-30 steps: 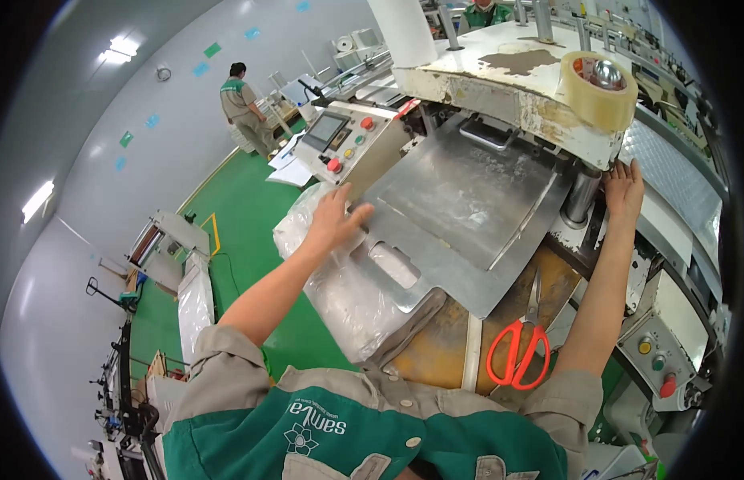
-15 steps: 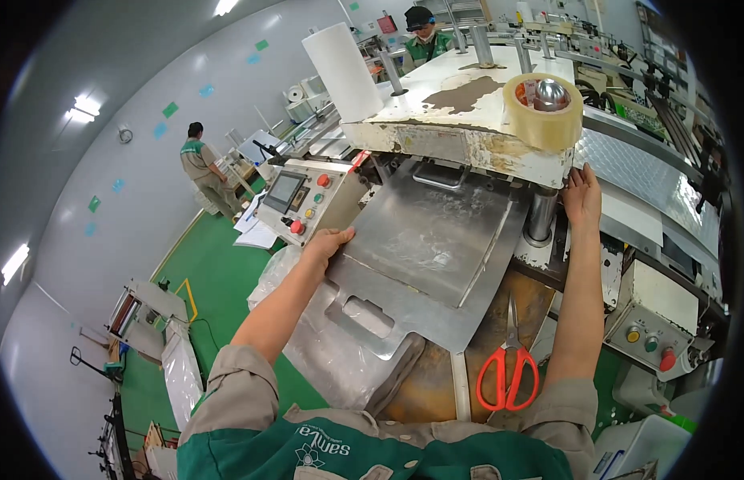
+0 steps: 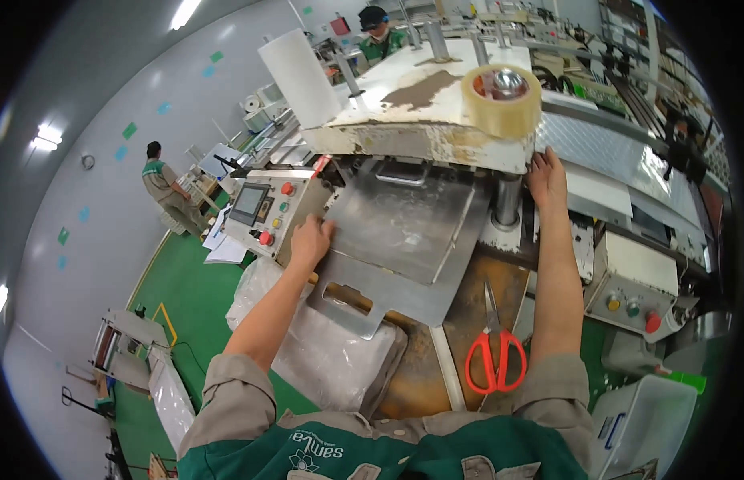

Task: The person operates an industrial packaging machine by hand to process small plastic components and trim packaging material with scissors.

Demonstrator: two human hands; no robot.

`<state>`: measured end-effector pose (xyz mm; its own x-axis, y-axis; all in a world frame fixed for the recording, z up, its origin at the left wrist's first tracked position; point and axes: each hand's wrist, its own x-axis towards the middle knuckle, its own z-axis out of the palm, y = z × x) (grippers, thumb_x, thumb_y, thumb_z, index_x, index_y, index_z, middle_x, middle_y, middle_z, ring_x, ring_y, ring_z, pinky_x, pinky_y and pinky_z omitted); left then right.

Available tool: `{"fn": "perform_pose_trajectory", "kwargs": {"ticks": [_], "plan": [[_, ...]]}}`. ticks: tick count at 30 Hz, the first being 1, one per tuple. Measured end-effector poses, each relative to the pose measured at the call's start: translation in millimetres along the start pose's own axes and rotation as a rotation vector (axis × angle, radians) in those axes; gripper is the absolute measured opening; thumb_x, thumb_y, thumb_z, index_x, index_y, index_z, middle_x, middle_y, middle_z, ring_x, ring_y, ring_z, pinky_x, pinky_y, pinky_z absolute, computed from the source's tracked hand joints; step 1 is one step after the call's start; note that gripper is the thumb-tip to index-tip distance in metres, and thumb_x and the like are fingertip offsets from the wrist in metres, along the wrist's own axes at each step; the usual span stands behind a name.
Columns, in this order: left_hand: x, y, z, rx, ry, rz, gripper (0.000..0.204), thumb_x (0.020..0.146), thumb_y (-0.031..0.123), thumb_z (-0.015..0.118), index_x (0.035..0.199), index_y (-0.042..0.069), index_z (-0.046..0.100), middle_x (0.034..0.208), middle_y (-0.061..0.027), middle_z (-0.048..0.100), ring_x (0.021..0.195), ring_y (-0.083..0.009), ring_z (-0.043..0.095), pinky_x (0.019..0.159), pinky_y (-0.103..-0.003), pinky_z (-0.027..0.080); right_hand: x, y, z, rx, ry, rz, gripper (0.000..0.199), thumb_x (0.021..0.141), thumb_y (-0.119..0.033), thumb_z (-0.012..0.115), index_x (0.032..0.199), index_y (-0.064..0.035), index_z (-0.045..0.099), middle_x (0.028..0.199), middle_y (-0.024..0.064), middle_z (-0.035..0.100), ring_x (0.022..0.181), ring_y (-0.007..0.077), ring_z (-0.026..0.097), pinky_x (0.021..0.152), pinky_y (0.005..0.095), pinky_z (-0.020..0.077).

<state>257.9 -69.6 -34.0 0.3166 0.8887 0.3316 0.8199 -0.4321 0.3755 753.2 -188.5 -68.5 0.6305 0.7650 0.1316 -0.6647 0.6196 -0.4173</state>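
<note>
A flat grey metal plate with a handle cutout lies partly under the white press head. On it is a second, duller metal sheet with a bent metal handle at its far edge. My left hand is closed at the plate's left edge, beside the control box; its fingertips are partly hidden. My right hand reaches up to the right side of the press head, fingers stretched and touching near its corner. It holds nothing that I can see.
Red-handled scissors lie on the brown worktable. A clear plastic bag bulges at its left. Tape and a white roll stand on the press. Control boxes flank it. Two people work farther back.
The view has turned, shifting the scene leftward. The plate sits slightly deeper under the press head, and brown table now shows through its cutout. My right hand stays by the press head.
</note>
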Motion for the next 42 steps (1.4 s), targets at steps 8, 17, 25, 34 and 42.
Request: {"fn": "perform_pose_trajectory", "kwargs": {"ticks": [8,17,25,34,42], "plan": [[-135.9,151.9,-23.5,0.034,-0.56,1.061,0.076,0.074,0.058,0.062,0.138,0.02,0.044,0.148,-0.0075,0.033,0.14,-0.032,0.024,0.108,-0.061,0.012,1.4,1.8,-0.6,0.052,0.036,-0.036,0.057,0.09,-0.026,0.058,0.135,0.0012,0.035,0.141,0.0163,0.032,0.13,0.0287,0.032,0.101,0.0425,0.0365],[-132.6,166.5,-11.9,-0.029,-0.511,0.943,0.066,0.084,0.041,0.061,0.138,0.008,0.04,0.145,-0.0108,0.038,0.138,-0.0393,0.023,0.109,-0.06,0.007,-20.6,4.2,33.2,0.083,0.105,-0.082,0.041,0.088,-0.026,0.06,0.119,-0.0067,0.043,0.123,0.0065,0.048,0.116,0.0215,0.043,0.089,0.0409,0.037],[-107.9,210.4,25.2,-0.129,-0.537,1.008,0.046,0.082,0.025,0.067,0.121,0.006,0.052,0.136,-0.0141,0.045,0.135,-0.0326,0.033,0.112,-0.054,0.012,-24.3,0.8,28.2,0.103,0.072,-0.05,0.047,0.088,-0.025,0.06,0.125,-0.0061,0.037,0.124,0.007,0.047,0.115,0.0214,0.043,0.089,0.0413,0.0371],[-111.2,178.8,-1.8,-0.105,-0.528,0.932,0.055,0.081,0.026,0.069,0.129,0.009,0.049,0.14,-0.0143,0.041,0.138,-0.0332,0.027,0.112,-0.051,0.016,-27.7,4.8,25.0,0.108,0.134,-0.03,0.054,0.089,-0.027,0.058,0.133,-0.003,0.035,0.138,0.012,0.038,0.132,0.0276,0.031,0.098,0.0456,0.0353],[-47.6,-44.3,-35.7,-0.056,-0.178,0.066,0.056,0.088,0.031,0.059,0.13,-0.004,0.044,0.109,-0.0245,0.061,0.106,-0.0388,0.057,0.092,-0.043,0.044,-146.8,-23.7,56.3,-1.001,0.018,0.038,0.031,0.09,-0.031,0.057,0.103,-0.003,0.058,0.087,0.0055,0.064,0.074,0.0119,0.061,0.062,0.0244,0.0483]]}}
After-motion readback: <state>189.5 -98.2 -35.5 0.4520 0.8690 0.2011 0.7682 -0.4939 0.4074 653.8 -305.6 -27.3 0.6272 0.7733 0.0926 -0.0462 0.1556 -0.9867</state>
